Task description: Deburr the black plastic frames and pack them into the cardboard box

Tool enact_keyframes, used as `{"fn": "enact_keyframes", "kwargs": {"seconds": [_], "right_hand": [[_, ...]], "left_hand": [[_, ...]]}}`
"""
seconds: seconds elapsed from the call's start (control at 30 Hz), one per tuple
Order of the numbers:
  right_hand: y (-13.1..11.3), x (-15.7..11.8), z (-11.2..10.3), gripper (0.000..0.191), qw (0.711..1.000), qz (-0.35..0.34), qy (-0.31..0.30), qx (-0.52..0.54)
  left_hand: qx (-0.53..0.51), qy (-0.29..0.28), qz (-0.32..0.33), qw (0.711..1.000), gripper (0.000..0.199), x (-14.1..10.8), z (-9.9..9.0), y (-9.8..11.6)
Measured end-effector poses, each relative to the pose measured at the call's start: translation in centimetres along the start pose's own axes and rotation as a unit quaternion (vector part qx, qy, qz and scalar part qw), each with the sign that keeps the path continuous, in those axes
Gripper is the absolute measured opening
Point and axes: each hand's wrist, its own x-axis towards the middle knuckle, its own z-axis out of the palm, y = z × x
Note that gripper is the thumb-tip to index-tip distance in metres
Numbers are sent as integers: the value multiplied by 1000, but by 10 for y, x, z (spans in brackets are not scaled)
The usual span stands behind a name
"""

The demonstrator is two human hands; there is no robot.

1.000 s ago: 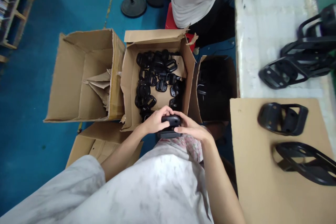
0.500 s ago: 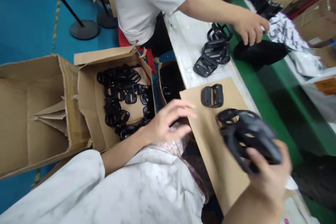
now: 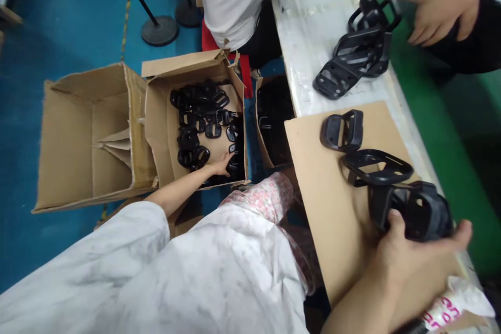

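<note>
Blue floor (image 3: 74, 15) below me, my left hand (image 3: 219, 165) open in the cardboard box (image 3: 156, 135), touching the black plastic pieces (image 3: 199, 130), my right hand (image 3: 415, 255) clamped on another black piece (image 3: 425, 214) above the cardboard sheet (image 3: 324, 219).

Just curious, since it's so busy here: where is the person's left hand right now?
In the head view, the left hand is inside the cardboard box, at the near edge of the pile of black plastic parts.

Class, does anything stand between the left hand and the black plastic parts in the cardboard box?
Nothing visible does: the left hand is inside the cardboard box, right at the black plastic parts.
</note>
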Motion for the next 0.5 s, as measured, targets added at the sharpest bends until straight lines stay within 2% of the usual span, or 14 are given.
{"fn": "enact_keyframes", "kwargs": {"seconds": [0.1,0.23,0.3,0.43,0.5], "right_hand": [[5,1,3,116,998,-37,34,27],[3,-5,7,117,995,-64,44,66],[-3,-9,7,113,996,-41,51,61],[-23,-12,9,97,995,37,57,66],[-33,-10,11,92,995,53,58,68]], "left_hand": [[53,-37,35,997,124,17,19,3],[99,-38,42,993,114,49,26,11],[111,-38,29,993,100,62,26,16],[110,-53,23,992,51,72,21,25],[92,-58,45,993,42,69,17,29]]}}
